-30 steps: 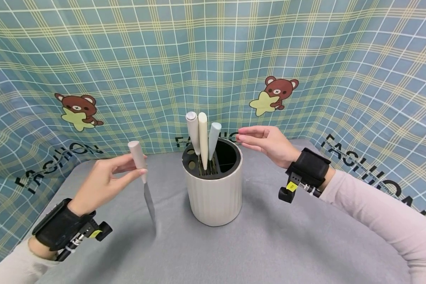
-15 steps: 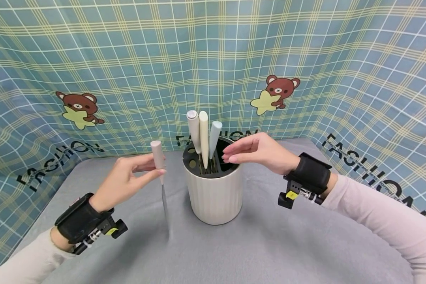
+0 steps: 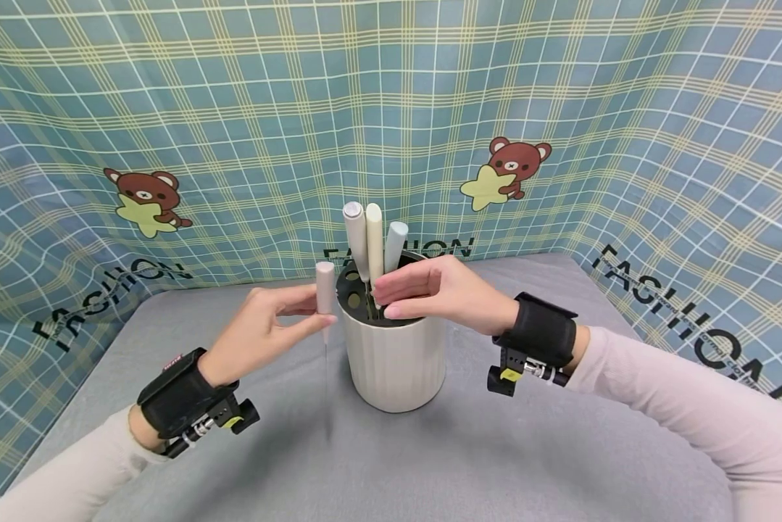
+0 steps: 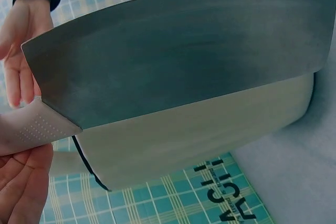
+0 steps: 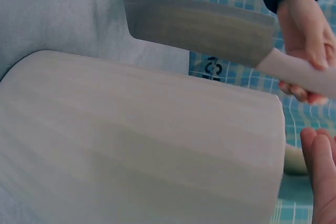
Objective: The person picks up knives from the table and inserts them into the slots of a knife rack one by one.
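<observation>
My left hand [image 3: 267,330] pinches the pale pinkish handle of a cleaver [image 3: 326,290] between thumb and fingers. Its broad blade points down, just left of a white ribbed knife holder [image 3: 396,370]; in the left wrist view the blade [image 4: 184,51] covers part of the holder. My right hand [image 3: 446,293] is over the holder's right side, fingers loosely extended, fingertips right by a cream handle [image 3: 374,232] standing in it. A greyish-white handle [image 3: 354,232] and a pale blue handle [image 3: 396,243] stand there too, the blue one partly hidden behind the right hand.
The holder's black slotted top [image 3: 358,308] has round holes on its left side. Grey cloth [image 3: 430,471] covers the table. A checked curtain [image 3: 267,145] with printed bears closes off the back and sides.
My left hand has carried the upright cleaver rightward, close to the holder, and its blade has turned edge-on to the head view. My right hand has moved left over the holder to the handles.
</observation>
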`<state>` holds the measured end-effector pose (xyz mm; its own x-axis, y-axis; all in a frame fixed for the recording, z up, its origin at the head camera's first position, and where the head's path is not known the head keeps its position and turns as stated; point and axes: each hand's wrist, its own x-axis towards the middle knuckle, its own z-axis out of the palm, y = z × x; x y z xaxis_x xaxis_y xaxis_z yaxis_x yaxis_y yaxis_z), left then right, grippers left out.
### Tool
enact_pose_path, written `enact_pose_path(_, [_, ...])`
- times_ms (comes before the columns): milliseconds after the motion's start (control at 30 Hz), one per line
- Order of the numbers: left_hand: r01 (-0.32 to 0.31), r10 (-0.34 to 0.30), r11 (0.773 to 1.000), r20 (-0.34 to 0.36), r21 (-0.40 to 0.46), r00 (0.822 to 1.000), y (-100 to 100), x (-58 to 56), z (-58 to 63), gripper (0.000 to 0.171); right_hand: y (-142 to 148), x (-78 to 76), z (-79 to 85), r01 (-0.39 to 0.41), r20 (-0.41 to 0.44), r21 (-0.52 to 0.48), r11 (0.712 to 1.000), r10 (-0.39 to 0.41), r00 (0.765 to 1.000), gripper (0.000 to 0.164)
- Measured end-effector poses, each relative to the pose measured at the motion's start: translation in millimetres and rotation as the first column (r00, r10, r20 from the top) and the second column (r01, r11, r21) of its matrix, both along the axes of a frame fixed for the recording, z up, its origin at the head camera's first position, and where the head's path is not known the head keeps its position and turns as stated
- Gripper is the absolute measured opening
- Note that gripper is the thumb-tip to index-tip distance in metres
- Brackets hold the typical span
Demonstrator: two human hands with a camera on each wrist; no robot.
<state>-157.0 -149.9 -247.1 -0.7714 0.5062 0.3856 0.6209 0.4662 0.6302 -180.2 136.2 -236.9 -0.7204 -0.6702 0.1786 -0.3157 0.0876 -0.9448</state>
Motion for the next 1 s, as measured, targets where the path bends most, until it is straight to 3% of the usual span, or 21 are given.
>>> enact_pose_path(200, [0.067,-0.068,0.998,-0.048,-0.008,0.997,11,-0.7,-0.3,0.038,-12,2.6,-2.6,-0.011,-0.001,0.007,1.000,0.011,1.000,0.049])
enact_pose_path(433, [0.111,-0.111,0.994,-0.026,-0.013,0.993,21,1.0,-1.0,0.041,-25,5.3,-3.9,-0.008,-0.007,-0.054,0.999,0.008,1.000,0.048])
enact_pose_path(600, [0.118,-0.119,0.993,-0.047,-0.019,0.992,28,0.9,-1.7,0.037,-32,6.3,-7.0,-0.030,-0.022,-0.106,0.994,0.028,0.999,0.043])
enact_pose_path(1000, [0.107,-0.107,0.994,-0.017,-0.032,0.994,33,0.0,-2.8,0.032,-34,6.5,-11.3,-0.055,-0.076,-0.129,0.990,0.045,0.996,0.035])
